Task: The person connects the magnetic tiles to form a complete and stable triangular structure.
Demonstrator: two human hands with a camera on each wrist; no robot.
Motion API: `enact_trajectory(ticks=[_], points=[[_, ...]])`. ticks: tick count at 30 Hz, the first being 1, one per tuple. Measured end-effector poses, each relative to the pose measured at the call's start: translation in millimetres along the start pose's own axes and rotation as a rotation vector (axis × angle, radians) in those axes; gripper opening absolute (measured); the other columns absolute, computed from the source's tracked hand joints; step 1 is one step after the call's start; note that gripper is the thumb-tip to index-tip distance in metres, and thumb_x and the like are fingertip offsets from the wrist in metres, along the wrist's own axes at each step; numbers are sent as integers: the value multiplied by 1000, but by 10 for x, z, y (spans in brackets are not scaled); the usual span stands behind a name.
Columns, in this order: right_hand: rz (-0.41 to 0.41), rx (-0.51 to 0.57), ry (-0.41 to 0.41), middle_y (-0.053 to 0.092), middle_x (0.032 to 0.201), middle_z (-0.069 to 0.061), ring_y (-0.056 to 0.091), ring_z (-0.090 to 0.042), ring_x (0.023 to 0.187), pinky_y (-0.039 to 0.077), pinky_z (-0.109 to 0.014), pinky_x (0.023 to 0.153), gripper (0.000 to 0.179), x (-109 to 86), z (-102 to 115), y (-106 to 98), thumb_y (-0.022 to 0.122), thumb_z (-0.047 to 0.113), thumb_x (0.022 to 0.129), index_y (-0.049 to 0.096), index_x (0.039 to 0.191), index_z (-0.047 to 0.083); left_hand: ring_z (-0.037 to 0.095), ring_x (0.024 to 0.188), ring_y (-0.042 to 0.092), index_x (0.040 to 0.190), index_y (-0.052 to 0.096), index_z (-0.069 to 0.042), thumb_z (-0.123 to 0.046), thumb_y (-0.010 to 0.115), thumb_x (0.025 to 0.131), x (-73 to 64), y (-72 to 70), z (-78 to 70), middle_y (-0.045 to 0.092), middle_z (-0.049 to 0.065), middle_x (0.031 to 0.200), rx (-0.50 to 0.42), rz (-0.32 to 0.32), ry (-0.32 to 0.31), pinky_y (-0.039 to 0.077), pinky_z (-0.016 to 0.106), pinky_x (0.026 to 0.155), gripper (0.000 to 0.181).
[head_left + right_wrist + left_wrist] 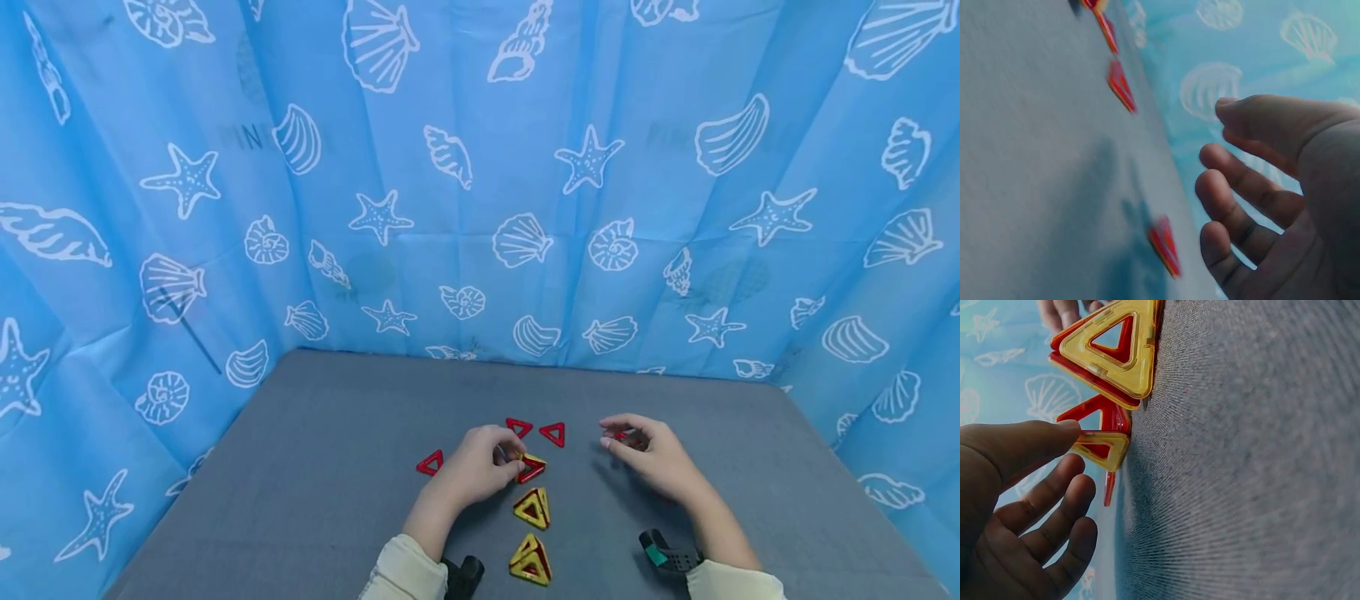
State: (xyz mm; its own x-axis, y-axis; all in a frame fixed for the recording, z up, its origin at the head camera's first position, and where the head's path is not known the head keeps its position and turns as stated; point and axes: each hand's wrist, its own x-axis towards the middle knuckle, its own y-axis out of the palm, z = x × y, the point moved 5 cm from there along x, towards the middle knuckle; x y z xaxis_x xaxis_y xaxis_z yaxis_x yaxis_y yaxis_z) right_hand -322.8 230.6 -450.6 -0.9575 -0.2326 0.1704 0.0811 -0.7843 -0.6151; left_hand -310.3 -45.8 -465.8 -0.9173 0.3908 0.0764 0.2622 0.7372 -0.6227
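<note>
In the head view my left hand [478, 463] pinches a small red-and-yellow pyramid of triangular magnetic tiles [532, 470]. The left wrist view shows the thumb against this pyramid [1112, 449], while the other fingers curl loosely below it; the index fingertip is hidden. My right hand [654, 457] hovers above the table, its fingers loosely bent and holding nothing. Partly hidden behind those fingers is a red triangular tile [619, 435]; the right wrist view has this red tile [1165, 246] lying on the table, apart from the hand.
Two more red-and-yellow pyramids, a middle one [532, 507] and a near one [531, 559], stand in a row toward me. Loose red triangles lie at the left [430, 462], behind the left hand [518, 427] and right of it [553, 434]. A blue shell-print curtain [465, 208] borders the grey table [337, 467].
</note>
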Motion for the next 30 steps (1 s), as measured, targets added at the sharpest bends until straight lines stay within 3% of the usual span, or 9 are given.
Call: enact_trajectory(ticks=[4,10,15,20,30], points=[[34,-44,63,74,121,-17,67,-17,92,55,-28,71,32,-64,-111,-205,74,19,101,71,128,1,7,84,58,105,78,-21,-17,78,98,-15,-2,6,65,-5,99,3,-7,-2,52,26,75,8],[194,-74,139,71,122,-20,66,-20,93,56,-32,72,33,-154,-268,-452,75,16,100,70,126,-2,14,93,61,105,78,-21,-20,79,97,-21,-16,7,64,-2,104,20,-37,-4,53,29,79,8],[312,-80,178,71,115,-16,65,-23,96,56,-35,75,34,-224,-373,-572,80,15,94,71,121,-4,16,97,63,106,77,-18,-22,80,97,-22,-14,19,67,-1,107,25,-52,-23,55,33,83,10],[404,-103,296,65,109,-9,56,-24,100,49,-37,78,43,-280,-472,-599,89,15,84,70,121,0,16,99,65,108,77,-18,-23,79,98,-19,-10,28,70,-2,109,19,-48,-22,56,35,86,12],[377,-94,374,55,101,-9,50,-25,94,47,-38,71,48,-279,-533,-563,91,1,75,66,115,1,15,101,66,113,78,-18,-21,76,99,-26,-16,36,71,-5,110,38,-46,-12,57,37,89,14]])
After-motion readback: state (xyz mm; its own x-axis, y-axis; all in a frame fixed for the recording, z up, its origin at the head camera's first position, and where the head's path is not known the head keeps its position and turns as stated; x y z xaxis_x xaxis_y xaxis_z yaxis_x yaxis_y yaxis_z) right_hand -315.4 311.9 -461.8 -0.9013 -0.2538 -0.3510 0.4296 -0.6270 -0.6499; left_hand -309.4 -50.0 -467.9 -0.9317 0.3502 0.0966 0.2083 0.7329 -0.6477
